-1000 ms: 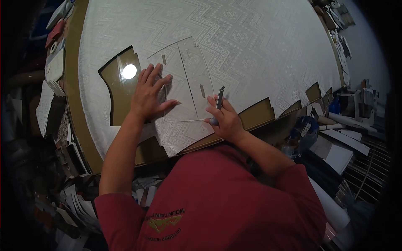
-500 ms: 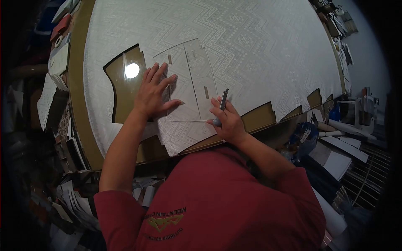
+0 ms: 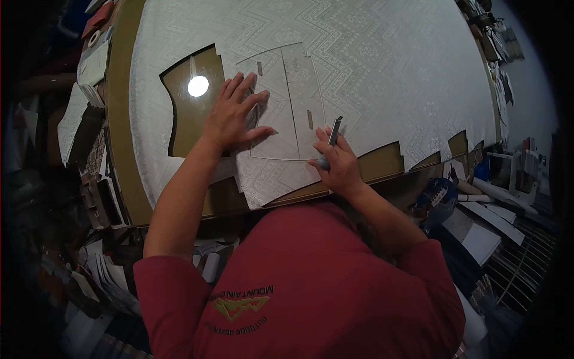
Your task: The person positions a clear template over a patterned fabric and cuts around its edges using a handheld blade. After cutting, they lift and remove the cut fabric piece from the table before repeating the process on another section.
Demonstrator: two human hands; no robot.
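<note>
A clear pattern template [image 3: 272, 125] with dark lines marked on it lies on white patterned fabric [image 3: 382, 72]. My left hand [image 3: 234, 116] is spread flat along the template's left side, thumb pointing inward over it. My right hand [image 3: 339, 164] grips a utility knife [image 3: 335, 133], its metal end pointing up and away from me. The fingertips of that hand rest right at the template's lower right edge. Left of my left hand, a curved cutout [image 3: 188, 119] in the fabric bares the brown tabletop.
Stepped cutouts along the near fabric edge expose more brown tabletop [image 3: 382, 164]. A bright round reflection shines in the left cutout. Papers and a tape roll [image 3: 94, 39] crowd the left side. A blue bundle [image 3: 439, 194], white sheets [image 3: 479, 242] and a wire rack [image 3: 529, 254] stand at right.
The whole scene has shifted up and slightly right in view, as the head camera moved. Both hands keep about the same places on the template, and the knife stays in my right hand.
</note>
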